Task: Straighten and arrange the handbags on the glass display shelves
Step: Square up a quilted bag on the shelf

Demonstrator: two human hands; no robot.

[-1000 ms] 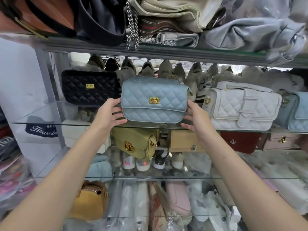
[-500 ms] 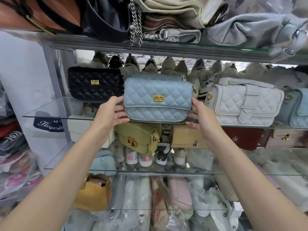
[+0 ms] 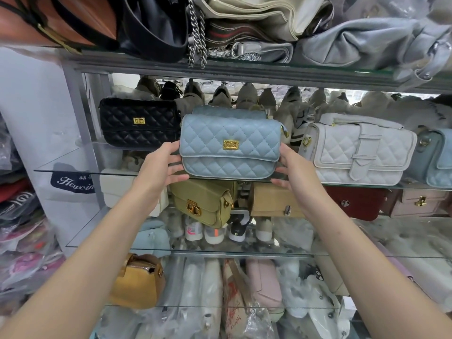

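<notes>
A light blue quilted handbag [image 3: 230, 145] with a gold clasp stands upright at the front edge of the middle glass shelf [image 3: 73, 165]. My left hand [image 3: 161, 167] grips its lower left end and my right hand [image 3: 293, 167] grips its lower right end. A black quilted handbag [image 3: 139, 123] stands to its left and a white quilted handbag [image 3: 354, 148] with a buckle strap to its right. Another blue bag [image 3: 437, 157] shows at the far right edge.
The upper shelf [image 3: 244, 69] holds piled bags and a hanging chain [image 3: 195, 37]. Below stand an olive bag [image 3: 205, 201], a tan bag [image 3: 271, 201], a dark red bag [image 3: 354, 204] and a pink bag [image 3: 420, 201]. A mustard bag [image 3: 139, 282] sits lower left. Shoes line the back.
The blue bag with both hands on it has shifted slightly right and up in the view as the camera moved. The grip on both ends is unchanged.
</notes>
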